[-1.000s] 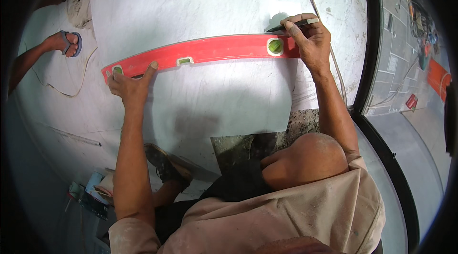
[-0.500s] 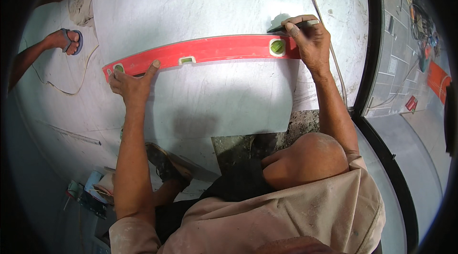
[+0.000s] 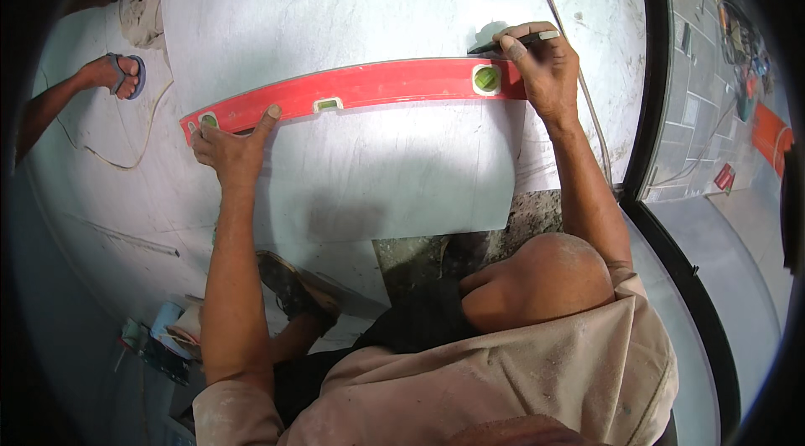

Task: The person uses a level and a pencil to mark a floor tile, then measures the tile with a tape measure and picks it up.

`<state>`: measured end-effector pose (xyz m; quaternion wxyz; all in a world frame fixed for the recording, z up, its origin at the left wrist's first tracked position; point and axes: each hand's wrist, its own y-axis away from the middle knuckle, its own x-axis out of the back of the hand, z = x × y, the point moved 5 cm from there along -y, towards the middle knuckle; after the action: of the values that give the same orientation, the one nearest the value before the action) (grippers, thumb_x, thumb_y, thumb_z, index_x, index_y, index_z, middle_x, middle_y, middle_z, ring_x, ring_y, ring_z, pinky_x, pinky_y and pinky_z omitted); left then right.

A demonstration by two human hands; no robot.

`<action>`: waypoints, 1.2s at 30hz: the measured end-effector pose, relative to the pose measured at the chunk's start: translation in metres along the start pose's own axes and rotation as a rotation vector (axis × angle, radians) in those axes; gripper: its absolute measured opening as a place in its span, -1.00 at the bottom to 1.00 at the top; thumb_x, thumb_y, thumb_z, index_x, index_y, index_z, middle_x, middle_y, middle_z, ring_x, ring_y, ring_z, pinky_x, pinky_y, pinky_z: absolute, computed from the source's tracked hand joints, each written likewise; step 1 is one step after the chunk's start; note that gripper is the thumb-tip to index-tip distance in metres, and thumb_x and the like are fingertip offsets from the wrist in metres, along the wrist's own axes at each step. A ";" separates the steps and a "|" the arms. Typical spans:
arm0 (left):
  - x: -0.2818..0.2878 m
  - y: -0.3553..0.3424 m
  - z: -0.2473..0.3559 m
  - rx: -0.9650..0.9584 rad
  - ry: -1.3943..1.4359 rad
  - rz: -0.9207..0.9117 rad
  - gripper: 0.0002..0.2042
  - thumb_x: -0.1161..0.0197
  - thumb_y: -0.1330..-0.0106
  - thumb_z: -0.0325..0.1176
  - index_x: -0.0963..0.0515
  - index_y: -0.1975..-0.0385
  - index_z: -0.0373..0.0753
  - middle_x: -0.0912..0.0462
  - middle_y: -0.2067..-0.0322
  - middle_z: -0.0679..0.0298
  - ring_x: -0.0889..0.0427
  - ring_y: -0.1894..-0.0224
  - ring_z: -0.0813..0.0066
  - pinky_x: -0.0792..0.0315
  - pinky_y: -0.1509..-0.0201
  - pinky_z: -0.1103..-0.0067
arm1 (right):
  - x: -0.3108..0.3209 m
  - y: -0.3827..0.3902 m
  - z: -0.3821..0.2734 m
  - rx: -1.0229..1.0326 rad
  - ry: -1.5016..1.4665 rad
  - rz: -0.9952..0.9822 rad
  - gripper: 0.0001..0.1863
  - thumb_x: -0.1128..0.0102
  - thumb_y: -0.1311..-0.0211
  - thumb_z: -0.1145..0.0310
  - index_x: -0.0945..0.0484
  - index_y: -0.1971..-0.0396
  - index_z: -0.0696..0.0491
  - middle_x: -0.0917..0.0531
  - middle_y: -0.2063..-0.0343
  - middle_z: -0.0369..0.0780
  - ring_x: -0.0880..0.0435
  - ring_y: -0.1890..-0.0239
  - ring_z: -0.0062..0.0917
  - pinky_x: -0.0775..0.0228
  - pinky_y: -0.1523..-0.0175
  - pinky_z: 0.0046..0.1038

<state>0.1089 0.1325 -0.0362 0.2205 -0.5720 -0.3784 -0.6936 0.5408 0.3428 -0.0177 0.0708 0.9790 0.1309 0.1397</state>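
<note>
Pale grey tile point(image 3: 394, 161) lies under a long red metal level point(image 3: 369, 85) running left to right, left hand point(image 3: 228, 152) gripping its left end, right hand point(image 3: 547, 69) pinching a thin black pen point(image 3: 486, 49) by the level's right end.

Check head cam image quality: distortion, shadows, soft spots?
Head view: fisheye bows the red spirit level into an arc and the rim goes black; a dark shadow falls on the pale slab below it, a smaller one beside the right hand near the pen; clutter at far right looks soft; lower left is dim.
</note>
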 end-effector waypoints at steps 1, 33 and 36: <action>-0.001 -0.001 0.000 -0.011 -0.011 0.006 0.46 -0.43 0.19 0.57 0.03 -0.38 -0.71 0.10 -0.38 -0.48 0.19 -0.50 -0.33 0.16 -0.52 -0.11 | 0.004 0.000 0.001 0.007 -0.088 0.044 -0.82 -0.33 -0.34 0.42 -0.63 0.13 0.15 -0.76 0.30 -0.17 -0.74 0.24 -0.53 -0.63 0.03 -0.45; 0.235 0.094 -0.004 -1.022 0.017 -0.566 -0.42 -0.41 -0.16 -0.14 -0.40 -0.10 -0.34 -0.45 0.08 -0.08 -0.53 0.09 -0.22 -0.47 0.05 0.08 | -0.036 0.196 -0.206 -0.420 0.654 -0.564 -0.52 -0.30 -0.28 -0.01 -0.71 0.15 0.16 -0.74 0.26 0.05 -0.72 0.10 -0.03 -0.54 -0.04 -0.10; 0.319 0.142 -0.045 -0.854 0.044 -0.639 -0.42 -0.43 -0.11 -0.12 -0.42 -0.01 -0.37 -0.51 0.07 -0.15 -0.57 0.05 -0.23 -0.48 -0.03 0.09 | -0.074 0.251 -0.262 -0.549 0.488 -0.650 -0.36 -0.16 -0.35 -0.19 -0.71 0.21 0.21 -0.75 0.30 0.05 -0.75 0.23 -0.13 -0.56 0.04 -0.16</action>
<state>0.1063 0.0501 0.3058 -0.2461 -0.4525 -0.2129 -0.8302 0.4552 0.1091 0.2570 0.3333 0.7713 0.4009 0.3650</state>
